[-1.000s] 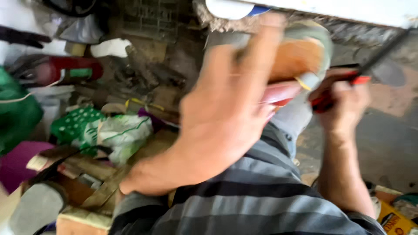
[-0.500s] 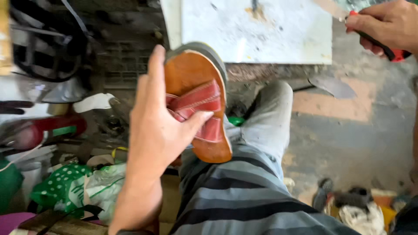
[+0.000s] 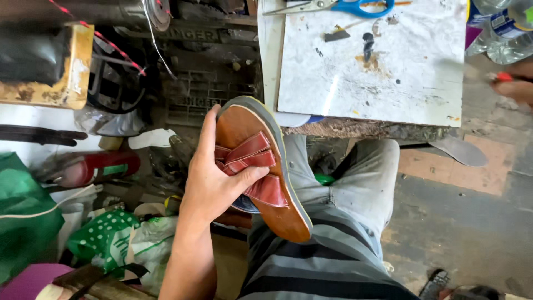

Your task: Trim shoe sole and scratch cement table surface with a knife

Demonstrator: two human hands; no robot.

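My left hand (image 3: pixel 214 180) grips a brown leather sandal (image 3: pixel 261 166) with red crossed straps, holding it sole-down over my lap with the thumb across the straps. The sandal has a grey-edged sole and points away from me toward a white work board (image 3: pixel 377 61). My right hand (image 3: pixel 513 86) is at the right edge of the view, blurred, closed on a small tool with a red handle. My grey trousers and striped shirt fill the lower middle.
Blue-handled scissors (image 3: pixel 333 6) lie at the board's far edge. A loose grey insole (image 3: pixel 461 151) rests on the floor at right. Plastic bottles (image 3: pixel 499 28) stand top right. Cluttered bags, a red canister (image 3: pixel 94 166) and an old sewing machine base (image 3: pixel 205 66) crowd the left.
The view has steadied and tilted down. My left hand lowered the sandal toward my lap. My right hand with the red-handled tool moved out to the right edge.
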